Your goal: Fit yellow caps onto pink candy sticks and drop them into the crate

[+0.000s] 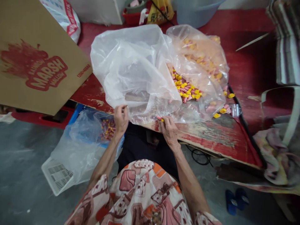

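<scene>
A large clear plastic bag (pixel 131 59) lies open-mouthed on the red table in front of me. My left hand (pixel 121 120) is closed at its near left edge, fingers curled on the plastic. My right hand (pixel 170 130) pinches a small pink-and-yellow piece (pixel 160 118) at the table's front edge, just below the bag. To the right, a second clear bag (pixel 199 62) holds many such pieces, and a pile of pink twisted pieces with yellow ends (pixel 186 89) shows at its opening. Exactly what these pieces are, I cannot tell.
A cardboard box (pixel 35 62) stands at left. Below it, a blue crate (pixel 78 112) holds a plastic bag of pieces, beside a white basket (pixel 56 176). Loose pieces (pixel 222 111) lie at right near a black-edged red strip (pixel 246 134). A pale blue tub (pixel 197 12) is behind.
</scene>
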Motion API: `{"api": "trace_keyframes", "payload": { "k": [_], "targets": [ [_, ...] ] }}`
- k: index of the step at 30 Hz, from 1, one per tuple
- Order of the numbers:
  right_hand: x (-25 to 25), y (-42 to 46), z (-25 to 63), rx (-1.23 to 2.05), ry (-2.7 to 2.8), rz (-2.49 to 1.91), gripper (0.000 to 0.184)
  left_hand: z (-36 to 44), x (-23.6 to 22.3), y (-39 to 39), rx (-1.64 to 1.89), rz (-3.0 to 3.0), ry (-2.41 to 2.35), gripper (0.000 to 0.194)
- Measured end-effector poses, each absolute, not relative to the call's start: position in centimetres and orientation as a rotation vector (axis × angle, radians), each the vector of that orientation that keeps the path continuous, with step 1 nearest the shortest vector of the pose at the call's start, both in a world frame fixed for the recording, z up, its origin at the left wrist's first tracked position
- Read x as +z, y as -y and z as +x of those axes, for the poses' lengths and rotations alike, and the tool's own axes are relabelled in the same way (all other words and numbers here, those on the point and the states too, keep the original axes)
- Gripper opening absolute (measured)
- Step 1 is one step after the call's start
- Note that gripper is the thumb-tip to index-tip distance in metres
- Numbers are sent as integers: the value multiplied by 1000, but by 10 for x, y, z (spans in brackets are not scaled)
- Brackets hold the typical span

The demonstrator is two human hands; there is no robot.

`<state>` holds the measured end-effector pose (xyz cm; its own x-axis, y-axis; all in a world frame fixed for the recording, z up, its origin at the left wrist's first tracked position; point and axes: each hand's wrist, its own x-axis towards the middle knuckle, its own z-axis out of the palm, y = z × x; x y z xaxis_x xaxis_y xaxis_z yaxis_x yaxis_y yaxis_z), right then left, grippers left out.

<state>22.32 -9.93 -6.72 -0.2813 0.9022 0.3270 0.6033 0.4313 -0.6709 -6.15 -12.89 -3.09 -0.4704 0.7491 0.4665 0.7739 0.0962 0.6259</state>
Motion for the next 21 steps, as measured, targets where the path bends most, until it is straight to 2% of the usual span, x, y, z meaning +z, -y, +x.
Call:
{"api": "trace_keyframes", "payload": {
  "k": [4, 8, 11, 16, 21],
  "targets": [
    [-65, 98, 222, 564, 1998, -1232, 29, -37, -36, 23, -1320, -1744, 2456, 17],
    [-62, 94, 223, 600, 1986, -1217, 29, -26, -39, -24, -1172, -1910, 2596, 13],
    [-62, 95, 222, 606, 1886, -1239, 28, -30, -36, -17, -1307, -1878, 2664, 17],
    [-63, 101, 222, 630, 1844, -1243, 31, -37, -22, 44, -1916, -1693, 2667, 30],
    [-51, 99, 217, 985, 1657, -1211, 36, -16, -10, 98, -2018, -2246, 2720, 39]
  ]
}}
